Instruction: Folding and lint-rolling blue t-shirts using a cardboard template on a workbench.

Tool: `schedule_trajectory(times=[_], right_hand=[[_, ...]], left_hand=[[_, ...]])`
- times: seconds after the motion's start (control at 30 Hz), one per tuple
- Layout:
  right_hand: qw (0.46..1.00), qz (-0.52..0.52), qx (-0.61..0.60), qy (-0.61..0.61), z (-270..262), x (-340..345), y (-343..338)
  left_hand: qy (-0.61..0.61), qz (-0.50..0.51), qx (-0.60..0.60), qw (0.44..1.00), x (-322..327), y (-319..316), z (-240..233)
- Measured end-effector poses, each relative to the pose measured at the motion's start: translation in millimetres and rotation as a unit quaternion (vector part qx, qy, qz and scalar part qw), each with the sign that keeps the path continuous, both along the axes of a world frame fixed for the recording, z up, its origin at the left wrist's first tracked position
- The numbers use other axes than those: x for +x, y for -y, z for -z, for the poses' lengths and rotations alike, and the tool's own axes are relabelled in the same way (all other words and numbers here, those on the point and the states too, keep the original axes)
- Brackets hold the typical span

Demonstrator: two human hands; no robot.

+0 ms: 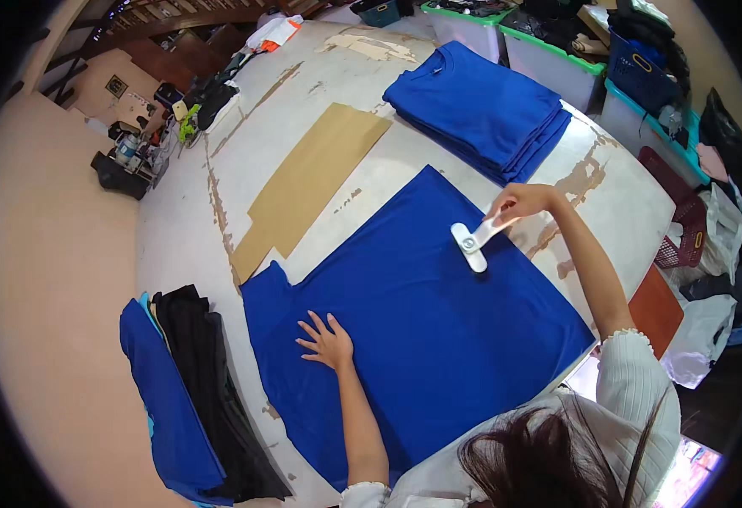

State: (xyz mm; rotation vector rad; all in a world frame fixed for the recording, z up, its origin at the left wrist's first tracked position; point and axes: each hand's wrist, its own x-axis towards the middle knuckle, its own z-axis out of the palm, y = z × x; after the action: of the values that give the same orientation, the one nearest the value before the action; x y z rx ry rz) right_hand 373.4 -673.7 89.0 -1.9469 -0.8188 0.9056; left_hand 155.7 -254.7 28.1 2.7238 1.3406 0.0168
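A blue T-shirt (403,317) is spread flat before me, its neck end at the left and its hem at the right. My left hand (328,343) rests palm down on the cloth near the neck, fingers spread and holding nothing. In my right hand (518,202) is the handle of a white T-shaped tool (470,247), which looks like a lint brush. Its head is over the shirt near the far right edge; whether it touches the cloth I cannot tell.
Beyond the shirt lie a brown cardboard template (317,184) and a stack of folded blue shirts (479,108). Dark and blue garments (193,394) hang over the table's left edge. Plastic bins (555,70) and a maroon basket (685,232) stand along the right. The white tabletop (174,235) is peeling.
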Motion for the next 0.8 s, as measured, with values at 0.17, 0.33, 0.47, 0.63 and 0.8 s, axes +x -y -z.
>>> schedule_trajectory(times=[0.17,0.33,0.47,0.63,0.8], right_hand=[[0.982,-0.056,0.169,0.055,6,-41,-155],[0.987,-0.106,0.075,0.094,25,-50,-226],[0.987,-0.128,0.078,-0.051,23,-7,-172],[0.992,0.004,-0.122,-0.014,-25,45,-35],[0.998,0.029,-0.050,0.034,-48,64,-40]], left_hand=[[-0.007,0.001,0.011,1.000,-6,-9,-1],[0.016,0.013,0.016,1.000,0,-4,4],[0.016,0.000,0.013,1.000,-3,-9,4],[0.004,-0.009,0.018,1.000,3,-3,2],[0.000,-0.002,0.022,1.000,5,-3,2]])
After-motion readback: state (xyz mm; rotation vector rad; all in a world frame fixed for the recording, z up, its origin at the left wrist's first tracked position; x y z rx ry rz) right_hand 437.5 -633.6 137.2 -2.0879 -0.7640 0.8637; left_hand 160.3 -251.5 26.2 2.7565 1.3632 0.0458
